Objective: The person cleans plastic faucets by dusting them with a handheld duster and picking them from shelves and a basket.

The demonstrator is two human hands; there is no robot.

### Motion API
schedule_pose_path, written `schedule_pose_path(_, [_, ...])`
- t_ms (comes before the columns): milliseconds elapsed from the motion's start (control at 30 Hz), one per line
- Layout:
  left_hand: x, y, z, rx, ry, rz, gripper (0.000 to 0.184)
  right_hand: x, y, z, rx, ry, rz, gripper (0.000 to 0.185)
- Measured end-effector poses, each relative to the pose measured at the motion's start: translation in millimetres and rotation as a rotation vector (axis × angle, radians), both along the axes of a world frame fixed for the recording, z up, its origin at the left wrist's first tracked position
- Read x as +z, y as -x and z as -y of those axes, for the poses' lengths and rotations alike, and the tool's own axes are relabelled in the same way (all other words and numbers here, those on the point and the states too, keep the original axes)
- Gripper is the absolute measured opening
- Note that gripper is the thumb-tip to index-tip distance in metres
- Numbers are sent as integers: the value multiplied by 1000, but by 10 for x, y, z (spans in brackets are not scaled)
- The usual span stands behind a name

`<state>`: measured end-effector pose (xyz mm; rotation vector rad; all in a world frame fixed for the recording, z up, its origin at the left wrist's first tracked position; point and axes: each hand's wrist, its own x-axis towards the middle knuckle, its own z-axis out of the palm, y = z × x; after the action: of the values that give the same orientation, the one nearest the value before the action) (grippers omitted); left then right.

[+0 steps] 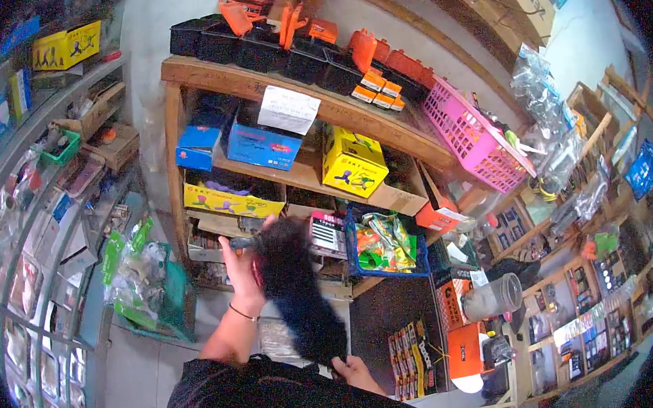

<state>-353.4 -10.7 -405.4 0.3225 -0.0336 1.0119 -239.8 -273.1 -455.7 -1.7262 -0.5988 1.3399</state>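
Note:
A long, dark, fluffy thing (294,283), seemingly a duster, runs slantwise between my two hands in front of the wooden shelf. My left hand (244,276) is at its upper end, the palm partly turned up and the fingers around a dark grey tip. My right hand (357,374) is closed on its lower end, close to my black shirt. Just above my left hand a yellow box (233,202) sits on the shelf. Beside the fluffy thing are a white and pink box (327,233) and a blue basket (389,268) of colourful packets.
Blue boxes (264,144) and a yellow box (354,160) occupy the wooden shelf (294,84). A pink basket (474,135) tilts at its right end. Glass-fronted shelving (45,333) stands left, near a green basket (176,292) on the floor. An orange box (464,350) and a jar (495,298) are at right.

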Motion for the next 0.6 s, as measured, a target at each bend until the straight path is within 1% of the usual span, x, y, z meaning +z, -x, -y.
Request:
schedule_pose_path(33, [-129,-23,-16,-29,54,63,89,-49,-17,12,-65,-2,-19,26])
schedule_pose_path(67, [-162,-25,-11,-62,107,124,86,138,66,-43,-66,-1,-19,26])
schedule_pose_path(133, [-109,-30,47,-61,126,102,89,529,218,-116,109,155,214,26])
schedule_pose_path(167, [-133,-18,51,-183,-48,255,89,390,151,-61,106,160,214,26])
schedule_pose_path(200, [-128,-37,20,-189,-148,313,89,131,19,23,130,92,240,29])
schedule_pose_path(233, [-153,-13,48,-135,-42,206,89,57,-34,45,156,23,269,32])
schedule_pose_path(267, [-158,11,60,-84,58,102,90,14,-79,72,155,23,278,32])
schedule_pose_path(300, [-128,9,55,-86,110,133,91,-19,-110,84,95,-13,212,35])
schedule_pose_path(333, [-26,5,119,-27,-17,147,91,-27,-129,69,33,-56,146,38])
schedule_pose_path(367, [-60,-18,104,14,-59,102,91,-79,-184,86,28,-67,154,38])
schedule_pose_path(400, [-109,-13,89,60,-93,53,90,-168,-247,139,83,-24,171,38])
schedule_pose_path(433, [-110,11,83,65,-94,53,90,-186,-274,159,142,22,185,39])
schedule_pose_path(467, [-111,39,73,18,-52,79,90,-185,-308,174,151,22,186,39])
schedule_pose_path(500, [-110,60,63,-25,-10,107,89,-163,-346,178,79,18,147,38])
schedule_pose_path(533, [-104,57,62,-12,-9,110,89,-108,-350,154,9,15,109,37])
schedule_pose_path(567, [-103,34,72,-12,7,107,89,-56,-321,129,-28,-28,144,33])
schedule_pose_path(600, [-121,18,83,-16,25,101,88,24,-297,116,-22,-22,142,33])
